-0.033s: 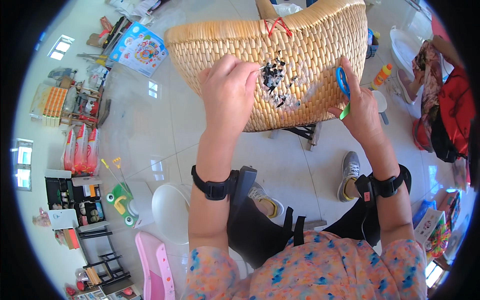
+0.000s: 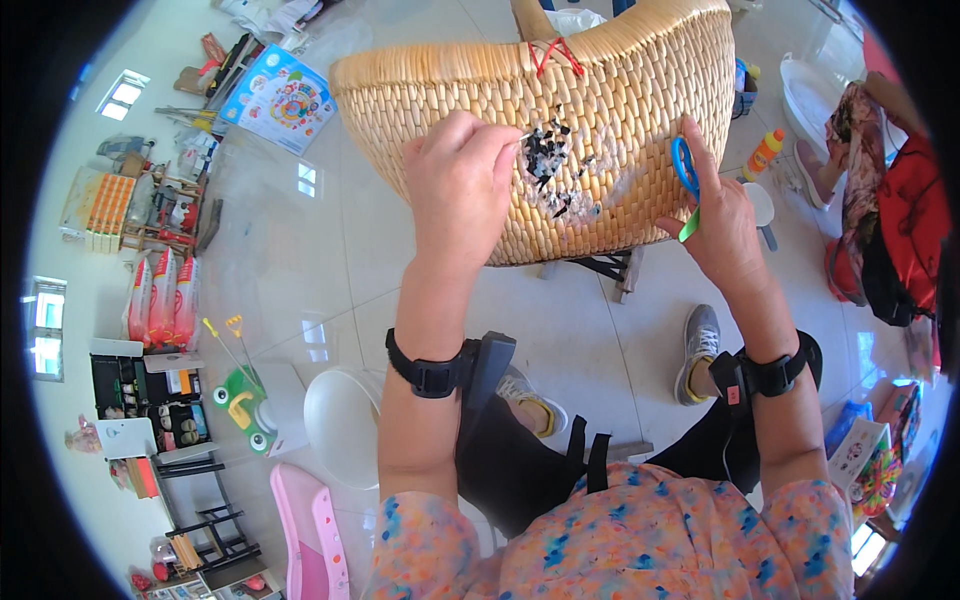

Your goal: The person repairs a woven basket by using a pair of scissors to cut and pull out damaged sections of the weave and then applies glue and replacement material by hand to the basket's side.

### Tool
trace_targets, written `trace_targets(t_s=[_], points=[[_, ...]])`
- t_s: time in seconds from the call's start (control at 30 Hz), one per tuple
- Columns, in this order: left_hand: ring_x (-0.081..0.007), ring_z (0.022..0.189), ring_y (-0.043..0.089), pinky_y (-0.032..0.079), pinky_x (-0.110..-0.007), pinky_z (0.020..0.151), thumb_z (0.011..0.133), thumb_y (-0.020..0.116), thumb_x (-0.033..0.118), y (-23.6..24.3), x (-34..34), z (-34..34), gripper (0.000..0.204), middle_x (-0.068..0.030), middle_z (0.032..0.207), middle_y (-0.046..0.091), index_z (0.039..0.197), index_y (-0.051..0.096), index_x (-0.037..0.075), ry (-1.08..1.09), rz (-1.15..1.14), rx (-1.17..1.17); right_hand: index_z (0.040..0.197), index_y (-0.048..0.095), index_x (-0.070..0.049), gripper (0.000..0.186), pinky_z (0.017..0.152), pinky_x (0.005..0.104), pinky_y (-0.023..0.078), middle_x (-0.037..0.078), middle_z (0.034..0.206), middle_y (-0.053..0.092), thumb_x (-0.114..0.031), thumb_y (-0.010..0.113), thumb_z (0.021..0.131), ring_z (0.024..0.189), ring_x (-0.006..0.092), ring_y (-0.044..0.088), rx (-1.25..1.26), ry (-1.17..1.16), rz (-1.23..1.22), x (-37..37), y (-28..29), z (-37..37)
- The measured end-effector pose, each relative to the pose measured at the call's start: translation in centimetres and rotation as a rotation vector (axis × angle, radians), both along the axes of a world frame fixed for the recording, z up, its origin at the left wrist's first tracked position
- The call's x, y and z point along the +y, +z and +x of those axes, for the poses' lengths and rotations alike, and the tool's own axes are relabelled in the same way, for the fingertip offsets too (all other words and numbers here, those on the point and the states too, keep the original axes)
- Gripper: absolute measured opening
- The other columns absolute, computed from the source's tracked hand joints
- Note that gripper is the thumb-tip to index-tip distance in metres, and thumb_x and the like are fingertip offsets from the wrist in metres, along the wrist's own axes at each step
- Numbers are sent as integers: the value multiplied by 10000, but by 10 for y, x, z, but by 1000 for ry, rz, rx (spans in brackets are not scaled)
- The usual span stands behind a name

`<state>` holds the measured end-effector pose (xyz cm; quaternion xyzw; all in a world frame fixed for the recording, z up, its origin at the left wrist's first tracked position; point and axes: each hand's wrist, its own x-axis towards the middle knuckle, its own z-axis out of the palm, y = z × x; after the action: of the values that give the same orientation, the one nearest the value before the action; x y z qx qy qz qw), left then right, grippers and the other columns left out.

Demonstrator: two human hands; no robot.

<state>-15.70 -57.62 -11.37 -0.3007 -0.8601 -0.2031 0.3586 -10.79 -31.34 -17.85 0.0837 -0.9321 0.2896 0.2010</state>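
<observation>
A large woven straw basket (image 2: 440, 100) stands in front of me, its side toward me and a red tie (image 2: 556, 56) at its rim. On the weave sits a patch of black and whitish scraps (image 2: 547, 155), with smaller bits spread below it. My left hand (image 2: 458, 180) is pinched at the left of this patch; a small pale tip shows at its fingers, too small to name. My right hand (image 2: 722, 215) rests at the basket's right side, forefinger stretched up, and holds scissors (image 2: 686, 170) with a blue loop and a green part. The blades are hidden.
A white bucket (image 2: 342, 425) and a green frog-faced box (image 2: 245, 410) stand on the floor at left, near a pink plastic piece (image 2: 308, 530). An orange-yellow bottle (image 2: 763, 154) stands at right. Another person in red (image 2: 915, 200) is at the far right.
My left hand has shifted very slightly to the right. The basket and my right hand look the same.
</observation>
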Motion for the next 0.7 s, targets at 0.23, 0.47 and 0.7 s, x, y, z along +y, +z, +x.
trace_targets(t_s=[0.23, 0.47, 0.7], points=[[-263, 709, 600, 452, -379, 644, 772, 718, -3, -12, 2, 1, 112, -66, 784, 602, 869, 703, 53, -55, 5, -21, 1561, 200, -187, 1254, 792, 420, 498, 149, 951, 670, -37, 911, 539, 849, 351, 633, 89, -1, 47, 5, -11, 2], [-275, 736, 596, 468, -370, 657, 821, 688, 21, -9, 3, 0, 99, -89, 810, 587, 917, 706, 37, -24, 69, -32, 1556, 214, -170, 1263, 774, 414, 522, 163, 1058, 670, -35, 918, 516, 857, 347, 635, -9, -27, 10, 3, -7, 1], [-283, 724, 590, 475, -371, 660, 841, 683, 33, 3, -2, 3, 90, -92, 800, 559, 928, 705, 41, -73, -109, -129, 1559, 207, -178, 1265, 730, 410, 522, 136, 985, 662, -23, 912, 521, 813, 325, 627, -36, -20, 21, 3, -5, 4]])
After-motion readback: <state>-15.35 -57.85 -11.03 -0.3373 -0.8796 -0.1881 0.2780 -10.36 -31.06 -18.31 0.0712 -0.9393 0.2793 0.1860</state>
